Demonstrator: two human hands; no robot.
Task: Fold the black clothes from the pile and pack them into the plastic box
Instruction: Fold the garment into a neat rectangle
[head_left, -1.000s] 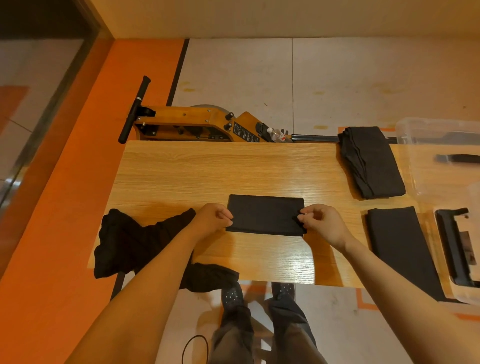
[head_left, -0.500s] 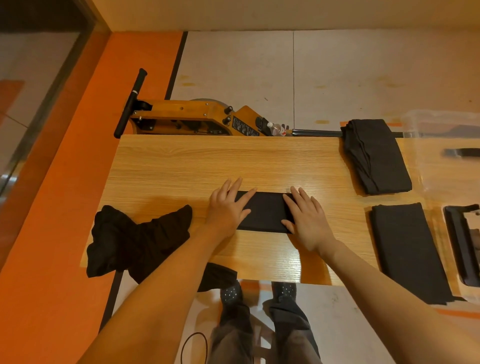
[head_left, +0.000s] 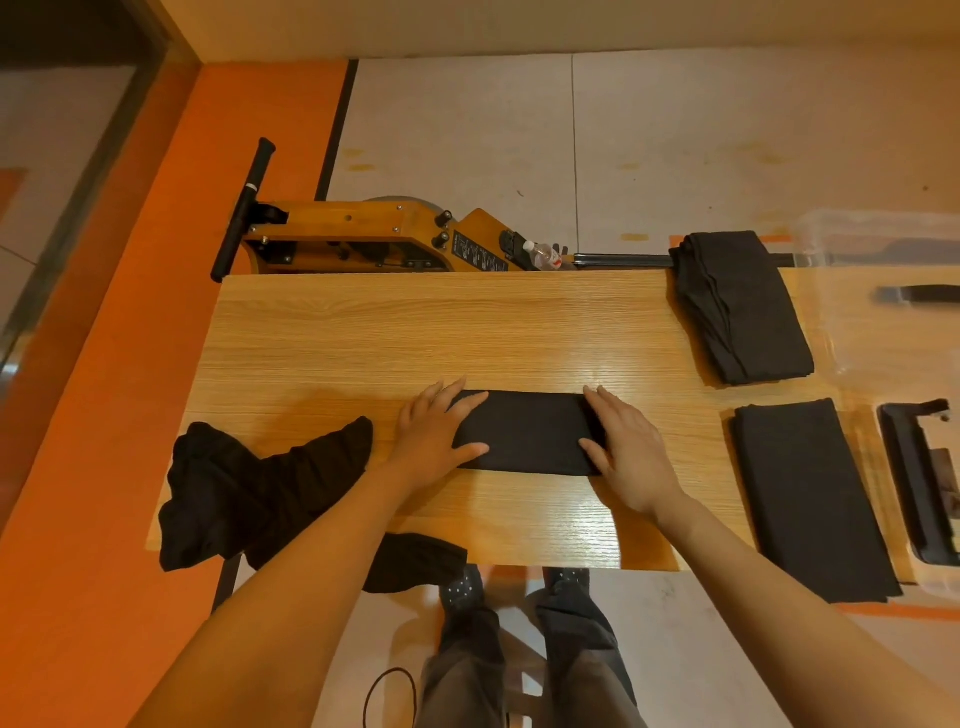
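Observation:
A small folded black garment (head_left: 527, 434) lies flat in the middle of the wooden table (head_left: 415, 332). My left hand (head_left: 439, 434) presses its left end with straight fingers, and my right hand (head_left: 626, 452) presses its right end the same way. An unfolded pile of black clothes (head_left: 249, 493) lies crumpled at the table's left front corner, partly hanging over the edge. Two folded black garments sit to the right, one at the far edge (head_left: 740, 306) and one nearer the front (head_left: 810, 499). The clear plastic box (head_left: 883, 234) stands at the far right.
A black-framed box lid (head_left: 919, 483) lies at the right edge of the table. Behind the table stands a wooden rowing machine (head_left: 363, 239) with a black handle. My feet (head_left: 514, 587) stand below the table's front edge on a pale floor with an orange strip at left.
A second ago both hands pinched the garment's ends with curled fingers. They flattened onto it near the middle, then slid outward to its two ends.

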